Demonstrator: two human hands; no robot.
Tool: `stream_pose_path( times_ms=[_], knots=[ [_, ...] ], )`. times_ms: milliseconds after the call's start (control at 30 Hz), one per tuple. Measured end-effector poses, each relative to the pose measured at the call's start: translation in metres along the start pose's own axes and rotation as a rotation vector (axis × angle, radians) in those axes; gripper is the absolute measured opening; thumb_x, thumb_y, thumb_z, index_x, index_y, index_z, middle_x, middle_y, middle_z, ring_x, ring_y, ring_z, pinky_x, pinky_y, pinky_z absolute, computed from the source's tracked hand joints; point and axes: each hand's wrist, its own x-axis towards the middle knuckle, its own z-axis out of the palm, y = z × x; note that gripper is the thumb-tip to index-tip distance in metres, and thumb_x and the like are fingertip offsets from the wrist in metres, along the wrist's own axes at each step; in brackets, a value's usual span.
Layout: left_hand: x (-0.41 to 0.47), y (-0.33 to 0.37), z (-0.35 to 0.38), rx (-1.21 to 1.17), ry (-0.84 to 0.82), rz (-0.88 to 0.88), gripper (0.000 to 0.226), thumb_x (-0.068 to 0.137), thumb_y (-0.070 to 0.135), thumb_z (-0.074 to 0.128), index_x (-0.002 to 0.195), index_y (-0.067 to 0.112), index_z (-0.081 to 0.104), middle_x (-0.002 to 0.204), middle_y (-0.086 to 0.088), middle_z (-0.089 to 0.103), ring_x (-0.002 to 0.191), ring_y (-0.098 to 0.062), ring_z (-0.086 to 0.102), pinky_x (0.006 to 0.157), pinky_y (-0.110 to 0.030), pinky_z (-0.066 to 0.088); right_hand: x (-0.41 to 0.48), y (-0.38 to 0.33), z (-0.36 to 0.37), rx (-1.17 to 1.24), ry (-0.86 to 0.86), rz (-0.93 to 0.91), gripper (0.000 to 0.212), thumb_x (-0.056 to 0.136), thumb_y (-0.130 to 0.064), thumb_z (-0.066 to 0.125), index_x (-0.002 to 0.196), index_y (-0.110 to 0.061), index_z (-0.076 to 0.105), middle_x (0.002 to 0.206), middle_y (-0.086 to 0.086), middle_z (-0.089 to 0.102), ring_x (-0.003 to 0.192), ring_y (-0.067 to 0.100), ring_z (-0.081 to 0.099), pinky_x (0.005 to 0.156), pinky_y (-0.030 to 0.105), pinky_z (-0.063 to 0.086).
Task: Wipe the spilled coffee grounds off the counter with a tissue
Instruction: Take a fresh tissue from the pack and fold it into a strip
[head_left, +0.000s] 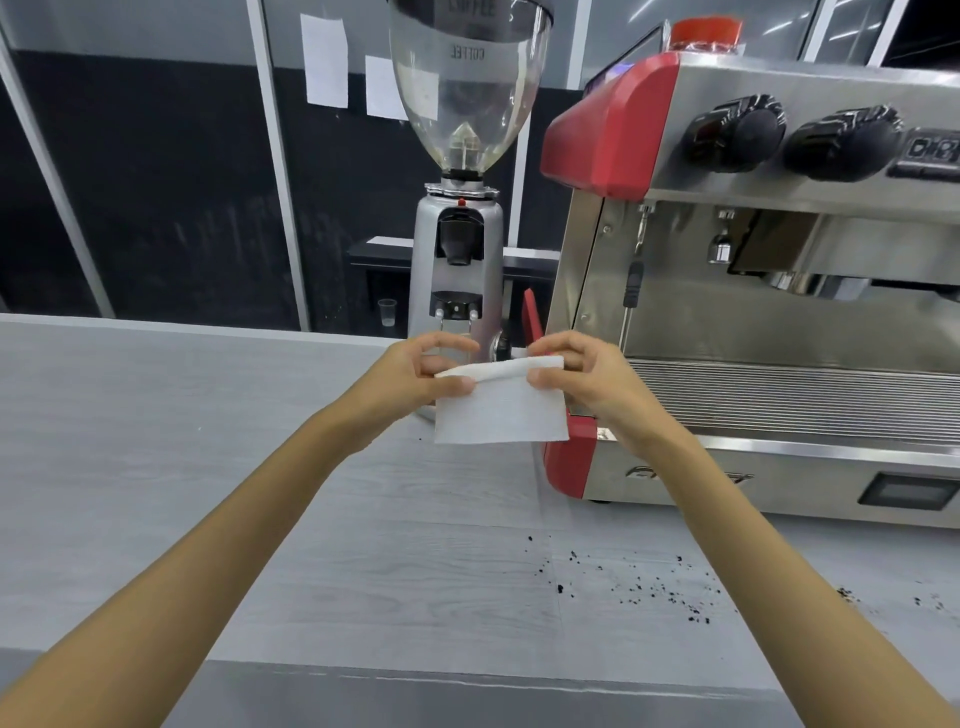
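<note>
A white folded tissue hangs in the air above the grey counter, in front of the grinder. My left hand pinches its upper left corner between thumb and fingers. My right hand pinches the upper right corner the same way. Dark coffee grounds lie scattered on the counter at the lower right, below my right forearm and in front of the espresso machine. More specks of grounds show to the right of that arm.
A coffee grinder with a clear hopper stands behind the tissue. A red and steel espresso machine fills the right side. The counter's front edge runs across the bottom. A small plastic cup stands beyond the counter.
</note>
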Motion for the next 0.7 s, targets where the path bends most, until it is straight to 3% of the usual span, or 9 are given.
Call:
stream_pose_path(
  times_ms=[100,200,267,400,533,633,700],
  knots=[
    [0.001,-0.001,0.005,0.096,0.078,-0.006,0.010,0.081,0.015,0.065,0.086,0.023,0.061,0.093,-0.004,0.070,0.092,-0.021,0.063,0.085,-0.033,0.049,-0.001,0.001,0.006,-0.070,0.013,0.003,0.014,0.086,-0.009,0.062,0.080,-0.022,0.060,0.092,0.015,0.064,0.083,0.022,0.057,0.067,0.031,0.046],
    [0.001,-0.003,0.006,0.090,0.047,-0.045,0.007,0.084,0.019,0.061,0.082,0.024,0.057,0.098,-0.010,0.068,0.096,-0.026,0.062,0.087,-0.037,0.050,-0.003,0.001,0.009,0.007,-0.023,0.044,0.018,0.090,-0.011,0.054,0.078,-0.024,0.051,0.087,0.001,0.054,0.073,0.014,0.054,0.050,0.018,0.045],
    [-0.001,-0.003,0.005,-0.050,0.010,-0.047,0.008,0.086,0.015,0.059,0.085,0.023,0.058,0.097,-0.006,0.064,0.092,-0.023,0.060,0.078,-0.029,0.053,-0.003,0.002,0.009,0.160,-0.065,0.099,0.021,0.091,-0.009,0.050,0.077,-0.025,0.051,0.088,-0.003,0.051,0.071,0.010,0.055,0.044,0.016,0.047],
    [-0.004,-0.001,0.000,-0.312,-0.083,-0.022,0.019,0.088,0.007,0.052,0.093,0.020,0.065,0.100,-0.001,0.060,0.088,-0.013,0.059,0.064,-0.014,0.054,-0.003,0.007,0.011,0.459,-0.150,0.121,0.021,0.092,-0.007,0.046,0.086,-0.023,0.059,0.094,0.001,0.055,0.063,0.005,0.061,0.049,0.020,0.053],
    [-0.007,0.001,-0.003,-0.377,-0.121,-0.011,0.019,0.086,0.009,0.053,0.095,0.016,0.068,0.103,0.003,0.066,0.086,-0.007,0.065,0.071,-0.014,0.056,-0.005,0.009,0.009,0.644,-0.245,0.139,0.020,0.090,-0.014,0.047,0.086,-0.020,0.066,0.085,0.000,0.063,0.070,0.008,0.065,0.056,0.023,0.056],
    [-0.011,0.003,-0.006,-0.336,-0.161,0.022,0.023,0.077,0.022,0.059,0.097,0.017,0.070,0.097,0.009,0.072,0.086,-0.002,0.066,0.075,-0.013,0.055,-0.004,0.009,0.006,0.564,-0.255,0.131,0.016,0.086,-0.022,0.052,0.086,-0.021,0.067,0.085,-0.002,0.065,0.072,0.008,0.066,0.059,0.024,0.057],
    [-0.011,0.002,-0.007,-0.224,-0.099,0.043,0.021,0.080,0.019,0.061,0.099,0.019,0.070,0.096,0.011,0.072,0.084,-0.002,0.065,0.071,-0.010,0.053,-0.002,0.011,0.008,0.368,-0.203,0.109,0.011,0.090,-0.015,0.055,0.093,-0.020,0.065,0.091,-0.002,0.062,0.070,0.005,0.064,0.058,0.021,0.057]
  ],
)
